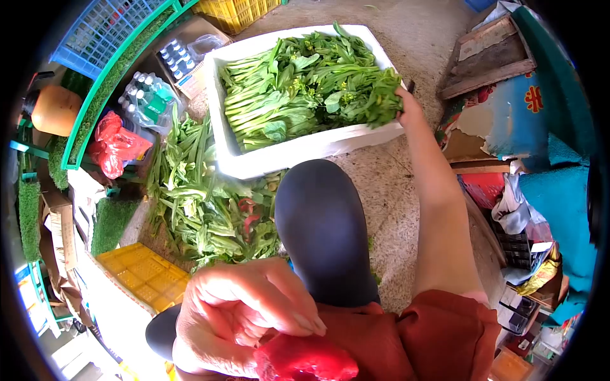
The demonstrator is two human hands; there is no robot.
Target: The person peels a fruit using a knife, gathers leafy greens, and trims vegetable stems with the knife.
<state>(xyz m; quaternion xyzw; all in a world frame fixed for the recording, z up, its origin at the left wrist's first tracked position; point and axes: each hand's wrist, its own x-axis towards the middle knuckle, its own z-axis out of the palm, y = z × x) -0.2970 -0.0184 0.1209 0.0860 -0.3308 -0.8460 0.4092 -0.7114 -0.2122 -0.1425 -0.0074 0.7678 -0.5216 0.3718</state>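
My left hand (244,311) is close to the camera, its fingers curled in a pinch around a glossy, wet-looking red thing (308,359) whose kind I cannot make out. My right arm reaches out to the right rim of a white foam box (279,157). There my right hand (410,108) is closed on a bunch of leafy greens (383,100). A small dark piece sticks out beside that hand, partly hidden. Choy sum with yellow flowers (292,95) fills the box, stems to the left.
Loose trimmed leaves (197,203) lie on the floor left of my knee (324,222). Packed bottles (149,98), a red plastic bag (115,145) and a yellow crate (145,274) stand to the left. A wooden frame (486,60) and clutter line the right.
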